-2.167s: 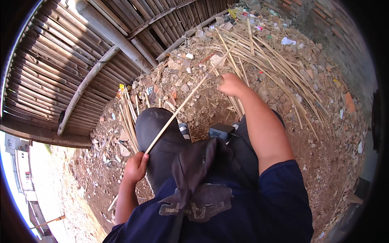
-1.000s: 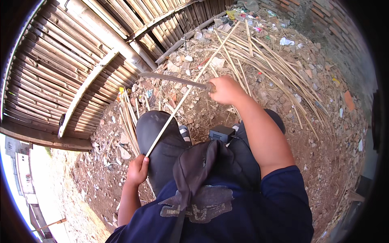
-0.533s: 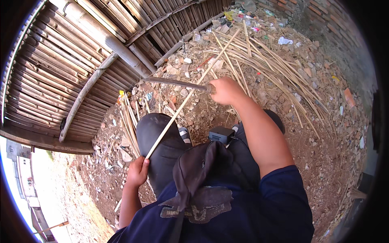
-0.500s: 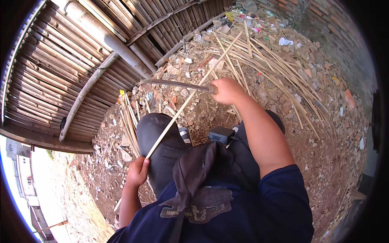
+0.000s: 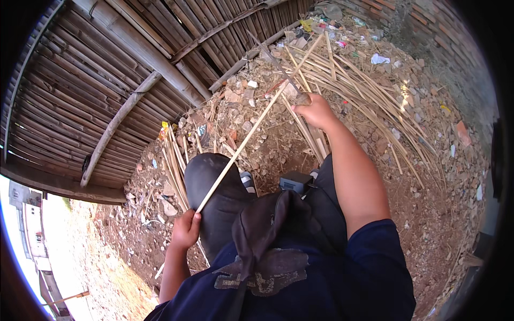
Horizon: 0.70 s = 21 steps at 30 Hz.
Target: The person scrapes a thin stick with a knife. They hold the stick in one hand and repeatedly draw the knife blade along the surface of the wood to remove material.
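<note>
My left hand is closed round the near end of a long, pale bamboo strip. The strip slants over my left knee, away from me and to the right. A long-bladed knife is gripped by its handle in my right hand. Its dark blade points away and to the left, close to the strip's far part; whether they touch I cannot tell. Several more strips lie in a loose heap beyond my right hand. Another bundle of strips rests beside my left knee.
A bamboo slat wall with thick poles stands at the left and far left. A brick wall rises at the far right. Between my feet sits a small dark box. Stones, brick pieces and litter cover the dirt ground.
The knife has swung from lying leftward across the strip to pointing away from me. My right hand has shifted right and slightly farther off. The left hand keeps its hold on the strip.
</note>
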Each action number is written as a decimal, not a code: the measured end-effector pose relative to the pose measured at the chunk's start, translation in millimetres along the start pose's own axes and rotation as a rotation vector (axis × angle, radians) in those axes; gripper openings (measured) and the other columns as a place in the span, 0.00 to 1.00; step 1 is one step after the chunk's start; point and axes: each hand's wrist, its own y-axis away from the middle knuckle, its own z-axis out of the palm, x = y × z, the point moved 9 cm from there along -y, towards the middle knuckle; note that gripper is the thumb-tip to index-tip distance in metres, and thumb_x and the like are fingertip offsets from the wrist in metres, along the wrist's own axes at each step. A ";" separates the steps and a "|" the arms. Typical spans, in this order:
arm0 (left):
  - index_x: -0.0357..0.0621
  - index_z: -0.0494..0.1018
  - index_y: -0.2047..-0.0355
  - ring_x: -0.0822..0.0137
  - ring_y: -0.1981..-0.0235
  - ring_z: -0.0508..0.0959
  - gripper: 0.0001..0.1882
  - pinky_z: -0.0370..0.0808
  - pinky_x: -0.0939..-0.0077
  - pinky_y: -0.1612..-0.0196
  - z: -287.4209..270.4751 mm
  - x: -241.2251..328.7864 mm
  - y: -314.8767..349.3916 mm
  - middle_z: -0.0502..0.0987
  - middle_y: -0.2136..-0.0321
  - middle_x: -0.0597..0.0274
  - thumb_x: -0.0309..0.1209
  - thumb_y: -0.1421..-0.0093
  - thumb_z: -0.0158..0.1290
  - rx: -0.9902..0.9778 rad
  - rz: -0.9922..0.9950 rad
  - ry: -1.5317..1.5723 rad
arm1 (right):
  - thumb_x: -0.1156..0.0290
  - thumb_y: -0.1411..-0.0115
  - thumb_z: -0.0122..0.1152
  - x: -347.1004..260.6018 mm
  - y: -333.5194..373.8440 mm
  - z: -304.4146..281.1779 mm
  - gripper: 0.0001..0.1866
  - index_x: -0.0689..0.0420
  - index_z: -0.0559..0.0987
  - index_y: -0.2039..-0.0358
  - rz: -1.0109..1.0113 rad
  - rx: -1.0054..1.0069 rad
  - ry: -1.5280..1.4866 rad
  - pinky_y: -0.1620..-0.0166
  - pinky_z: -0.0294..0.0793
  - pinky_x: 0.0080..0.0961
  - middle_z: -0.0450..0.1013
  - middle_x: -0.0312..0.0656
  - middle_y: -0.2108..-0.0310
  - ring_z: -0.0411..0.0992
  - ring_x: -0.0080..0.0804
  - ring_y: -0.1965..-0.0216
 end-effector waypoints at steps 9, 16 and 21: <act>0.40 0.66 0.74 0.38 0.79 0.75 0.20 0.69 0.50 0.76 -3.1 1.9 14.5 0.72 0.84 0.44 0.41 0.29 0.49 0.077 0.104 -0.107 | 0.62 0.43 0.71 -21.0 12.8 15.5 0.16 0.58 0.77 0.61 0.044 -0.147 -0.486 0.74 0.65 0.19 0.77 0.36 0.70 0.65 0.18 0.79; 0.41 0.69 0.69 0.42 0.78 0.77 0.17 0.70 0.50 0.74 -1.6 -9.5 32.7 0.73 0.83 0.48 0.43 0.33 0.55 0.010 -0.025 -0.173 | 0.68 0.39 0.66 -30.8 15.6 12.0 0.10 0.58 0.77 0.60 -0.018 -0.156 -0.669 0.74 0.64 0.21 0.79 0.40 0.66 0.63 0.18 0.80; 0.36 0.72 0.60 0.49 0.63 0.77 0.20 0.73 0.54 0.59 -17.1 14.7 27.2 0.75 0.67 0.50 0.40 0.40 0.63 0.220 0.074 -0.203 | 0.69 0.39 0.65 -32.3 15.7 11.6 0.10 0.58 0.77 0.60 -0.033 -0.187 -0.686 0.73 0.66 0.20 0.81 0.47 0.57 0.64 0.17 0.80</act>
